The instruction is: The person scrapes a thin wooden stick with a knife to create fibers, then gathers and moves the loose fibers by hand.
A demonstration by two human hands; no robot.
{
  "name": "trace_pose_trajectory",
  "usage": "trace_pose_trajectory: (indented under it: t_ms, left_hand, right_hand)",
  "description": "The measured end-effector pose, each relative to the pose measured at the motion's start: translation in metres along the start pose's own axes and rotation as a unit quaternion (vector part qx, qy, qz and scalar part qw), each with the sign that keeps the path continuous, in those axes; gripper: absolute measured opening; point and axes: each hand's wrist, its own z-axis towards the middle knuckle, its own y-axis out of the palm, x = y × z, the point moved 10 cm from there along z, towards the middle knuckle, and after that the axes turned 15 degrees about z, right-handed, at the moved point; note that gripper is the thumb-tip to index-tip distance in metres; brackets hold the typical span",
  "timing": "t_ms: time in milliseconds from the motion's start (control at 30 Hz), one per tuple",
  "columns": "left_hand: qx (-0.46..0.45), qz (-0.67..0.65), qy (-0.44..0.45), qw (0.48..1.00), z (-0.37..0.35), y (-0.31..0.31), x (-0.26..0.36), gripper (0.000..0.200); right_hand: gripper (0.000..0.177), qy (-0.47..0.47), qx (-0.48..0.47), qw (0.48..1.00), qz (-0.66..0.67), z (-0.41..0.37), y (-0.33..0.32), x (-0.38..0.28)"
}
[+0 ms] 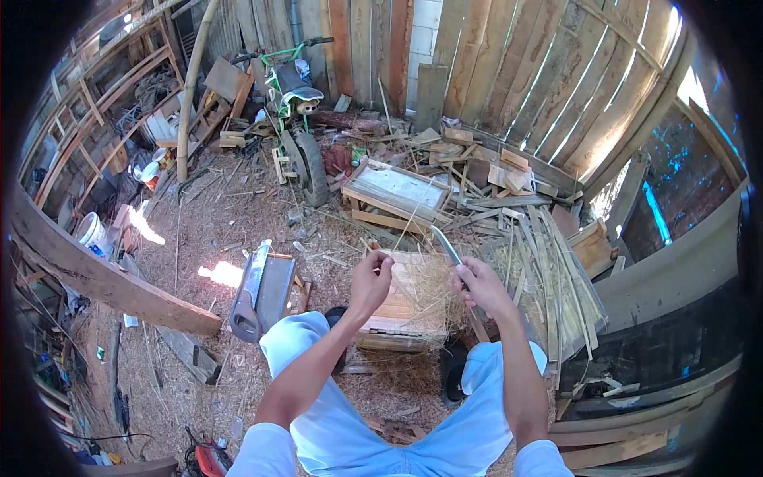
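My left hand (pixel 372 280) is closed in a pinch on a thin wooden strip (pixel 406 228), which slants up and away from the fingertips. My right hand (pixel 482 286) grips a knife (pixel 446 245) by its handle, its curved blade pointing up and to the left. Both hands are raised over a low wooden bench (pixel 397 324) between my knees. Fine shavings (pixel 433 282) lie heaped on the bench's right side, below the knife. A gap separates the blade from the strip in this view.
Long split strips (pixel 548 278) are piled on the right. A handsaw (pixel 253 290) rests on a small stool (pixel 276 288) at the left. Ahead lie a wooden frame (pixel 397 189) and scrap wood (pixel 509 171). A motorbike (pixel 298 119) stands behind; a beam (pixel 119 286) crosses the left.
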Motion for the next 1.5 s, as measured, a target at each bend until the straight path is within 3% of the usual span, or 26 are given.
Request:
trace_pose_trajectory:
  t_ms: [300,367,400,467,500,600,833,900,1033,1167,1333,1500]
  left_hand:
    - [-0.149,-0.113,-0.008,0.982,-0.013,0.03,0.015,0.017]
    - [-0.177,-0.124,-0.01,0.976,-0.018,0.034,0.02,0.017]
    - [-0.199,-0.135,-0.012,0.971,-0.021,0.038,0.023,0.017]
    - [-0.199,-0.145,0.007,0.969,-0.024,0.04,0.029,0.017]
    - [-0.192,-0.156,0.024,0.969,-0.025,0.038,0.033,0.018]
    - [-0.195,-0.181,0.023,0.964,-0.029,0.034,0.034,0.018]
    - [-0.212,-0.201,0.007,0.956,-0.036,0.031,0.039,0.019]
    - [-0.235,-0.193,0.007,0.953,-0.04,0.031,0.036,0.02]
    - [-0.261,-0.181,0.006,0.948,-0.046,0.031,0.035,0.02]
    - [-0.261,-0.192,0.014,0.946,-0.046,0.041,0.03,0.021]
    - [-0.27,-0.221,-0.008,0.937,-0.05,0.037,0.038,0.022]
    - [-0.292,-0.211,-0.012,0.933,-0.056,0.034,0.039,0.023]
  right_hand:
    - [0.028,-0.103,0.067,0.992,-0.025,-0.002,-0.004,-0.022]
    - [0.032,-0.07,-0.017,0.997,-0.001,-0.007,0.024,-0.017]
    - [0.032,-0.071,-0.012,0.997,0.001,-0.009,0.028,-0.016]
    - [0.03,0.012,-0.068,0.996,0.051,-0.011,0.046,0.003]
    - [0.026,0.021,-0.14,0.987,0.071,-0.01,0.058,0.006]
    - [0.023,0.065,-0.173,0.978,0.097,-0.009,0.062,0.013]
    - [0.026,0.076,-0.154,0.979,0.111,-0.012,0.055,0.009]
    - [0.026,0.032,-0.067,0.987,0.143,-0.007,0.024,-0.007]
    - [0.028,0.028,-0.089,0.971,0.222,-0.009,0.008,-0.021]
    - [0.037,0.098,-0.152,0.972,0.149,-0.021,0.049,0.014]
    - [0.033,0.108,-0.129,0.976,0.136,-0.015,0.05,0.02]
    - [0.03,0.013,-0.077,0.983,0.168,-0.007,0.004,-0.009]
